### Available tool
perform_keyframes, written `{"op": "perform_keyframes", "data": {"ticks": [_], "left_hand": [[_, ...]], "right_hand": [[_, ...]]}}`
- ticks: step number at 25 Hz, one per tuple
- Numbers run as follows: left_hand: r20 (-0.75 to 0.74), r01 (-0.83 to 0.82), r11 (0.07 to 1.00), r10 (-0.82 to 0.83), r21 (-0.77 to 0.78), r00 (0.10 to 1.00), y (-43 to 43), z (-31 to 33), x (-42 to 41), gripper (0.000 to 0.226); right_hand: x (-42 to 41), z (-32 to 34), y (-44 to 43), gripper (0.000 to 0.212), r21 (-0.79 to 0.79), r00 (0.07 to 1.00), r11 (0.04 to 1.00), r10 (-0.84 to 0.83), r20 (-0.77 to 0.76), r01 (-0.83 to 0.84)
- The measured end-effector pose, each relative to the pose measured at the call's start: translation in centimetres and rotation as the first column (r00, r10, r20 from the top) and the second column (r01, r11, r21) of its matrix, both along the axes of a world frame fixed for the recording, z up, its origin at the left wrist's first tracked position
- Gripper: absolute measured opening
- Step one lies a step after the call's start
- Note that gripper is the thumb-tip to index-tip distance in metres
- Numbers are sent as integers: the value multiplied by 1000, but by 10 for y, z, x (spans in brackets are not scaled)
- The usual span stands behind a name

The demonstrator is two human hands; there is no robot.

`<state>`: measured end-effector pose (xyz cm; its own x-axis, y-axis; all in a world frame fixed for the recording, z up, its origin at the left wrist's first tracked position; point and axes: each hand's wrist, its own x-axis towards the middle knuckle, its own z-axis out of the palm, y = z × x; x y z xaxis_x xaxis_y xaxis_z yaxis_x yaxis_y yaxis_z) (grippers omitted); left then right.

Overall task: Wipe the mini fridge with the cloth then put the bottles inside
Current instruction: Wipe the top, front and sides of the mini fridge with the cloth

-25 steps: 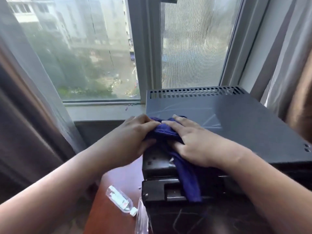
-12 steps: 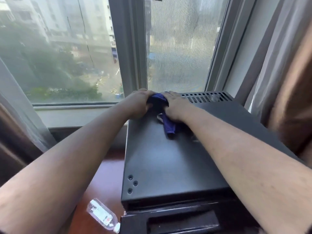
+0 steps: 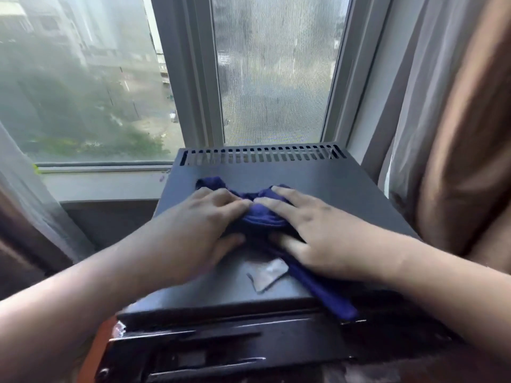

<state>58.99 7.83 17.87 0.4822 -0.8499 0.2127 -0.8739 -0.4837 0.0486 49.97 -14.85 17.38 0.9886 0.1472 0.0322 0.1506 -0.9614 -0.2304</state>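
Observation:
The black mini fridge (image 3: 318, 175) stands under the window, its flat top facing me with a vent slot row along the far edge. A dark blue cloth (image 3: 260, 214) lies bunched on the middle of the top, one tail trailing toward the front right edge. My left hand (image 3: 201, 225) presses on the cloth's left part and my right hand (image 3: 320, 230) presses on its right part, fingertips nearly meeting. A pale torn sticker patch (image 3: 266, 273) shows on the top just in front of my hands. No bottle is in view.
The window frame (image 3: 199, 78) rises right behind the fridge. A brown curtain (image 3: 464, 134) hangs close on the right, a sheer curtain (image 3: 33, 189) on the left. A strip of reddish wooden table (image 3: 98, 352) shows at the fridge's lower left.
Both hands have pulled the cloth back from the far vent edge toward the middle of the fridge top. The bottle seen earlier at lower left is out of view.

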Motion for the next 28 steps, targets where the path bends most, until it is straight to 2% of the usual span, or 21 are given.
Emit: {"op": "perform_keyframes", "data": {"ticks": [2,4,8,12,15,19,23,28], "left_hand": [[106,2,1000,-2,3,994,3,-7,-39,57],[141,14,1000,-14,0,990,-1,-10,-56,57],[183,13,1000,-10,-13,983,-25,-6,-25,55],[73,-144,987,138,78,988,-90,-1,49,47],[-25,-187,975,192,123,981,-145,8,116,50],[-71,-249,959,260,134,963,-175,10,147,46],[-27,-200,977,203,66,979,-159,15,114,42],[41,-20,999,19,35,999,-117,8,17,40]], "right_hand": [[-40,2,-2,68,6,999,999,32,-23,-32],[-59,6,-3,67,27,998,999,45,-52,-43],[-20,7,-25,64,51,998,998,44,-48,-42],[65,9,-62,62,31,997,997,-68,-23,68],[128,6,-87,62,40,978,977,-207,-12,207],[165,0,-104,61,26,957,957,-289,7,289],[138,3,-101,64,-1,973,973,-231,4,231],[23,1,-97,65,77,997,994,-78,-11,78]]}}
